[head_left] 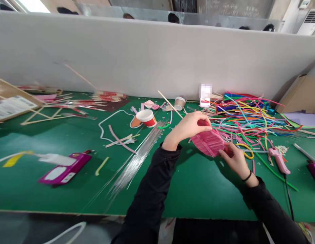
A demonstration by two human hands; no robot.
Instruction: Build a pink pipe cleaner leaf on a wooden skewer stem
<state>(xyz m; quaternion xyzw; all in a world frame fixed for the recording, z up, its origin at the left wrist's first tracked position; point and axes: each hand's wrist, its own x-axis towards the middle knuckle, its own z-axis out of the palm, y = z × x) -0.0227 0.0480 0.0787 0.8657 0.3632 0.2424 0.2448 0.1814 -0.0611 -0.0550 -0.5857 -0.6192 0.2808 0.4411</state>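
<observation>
Both my hands hold a pink ribbed piece (208,142) made of pink stems laid side by side, just above the green table (193,186). My left hand (189,127) grips its upper left edge with fingers curled over it. My right hand (235,159) pinches its lower right end. A big loose heap of coloured fuzzy stems (246,117) lies right behind the piece.
A pink glue gun (279,159) with a black cord lies right of my hands. A bundle of thin silver wires (137,159) runs left of my left arm. A red paper cup (146,118), a brown cup (179,102), a magenta box (64,168) and wooden sticks (40,113) lie further left.
</observation>
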